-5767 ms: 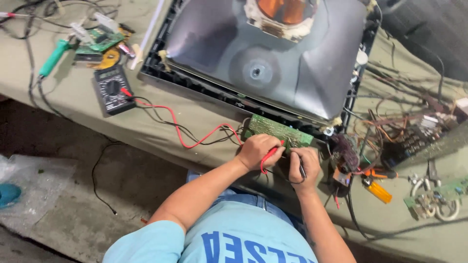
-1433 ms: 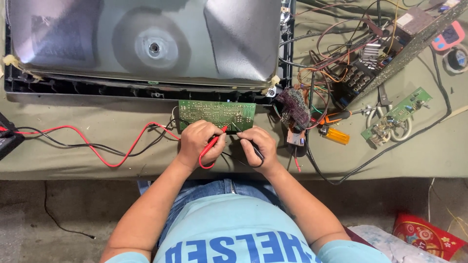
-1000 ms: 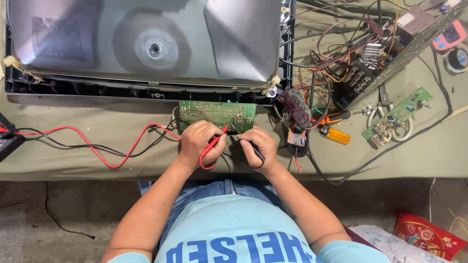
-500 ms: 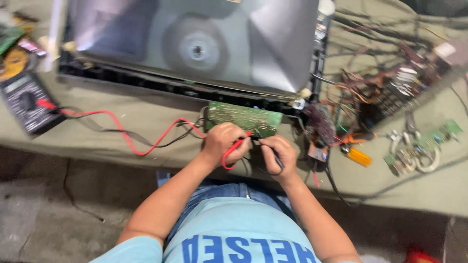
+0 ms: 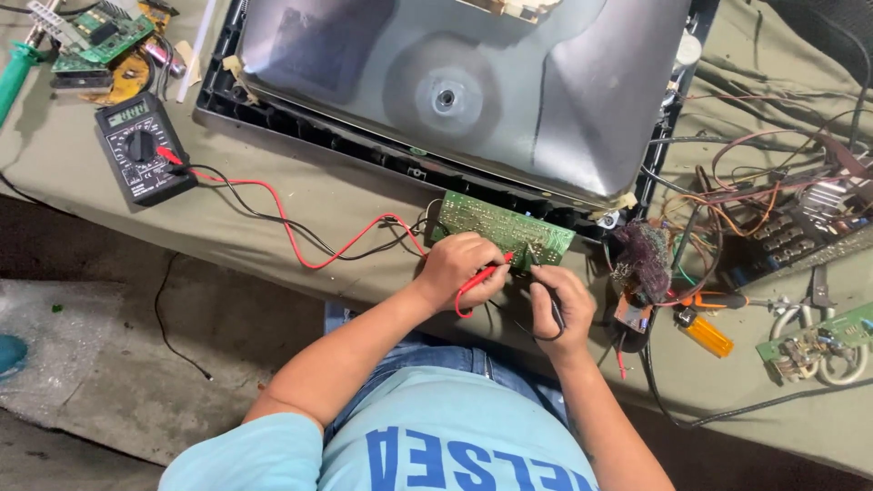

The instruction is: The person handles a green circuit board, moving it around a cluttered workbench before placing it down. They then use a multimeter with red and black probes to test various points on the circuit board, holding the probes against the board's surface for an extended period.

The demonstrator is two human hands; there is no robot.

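Observation:
A green circuit board lies at the front edge of the cloth-covered bench, just below a large grey picture tube. My left hand grips a red test probe whose tip touches the board. My right hand grips a black test probe, its tip also on the board. Red and black leads run left across the bench to a black multimeter.
Small green boards and a green-handled screwdriver lie at the far left. To the right sit tangled wires, a heat-sinked board, an orange lighter and pliers. The floor lies beneath the bench's front edge.
The view has swung left, so the multimeter now shows at the left. Both hands stay on the board with the probes; the probe tips have hardly moved.

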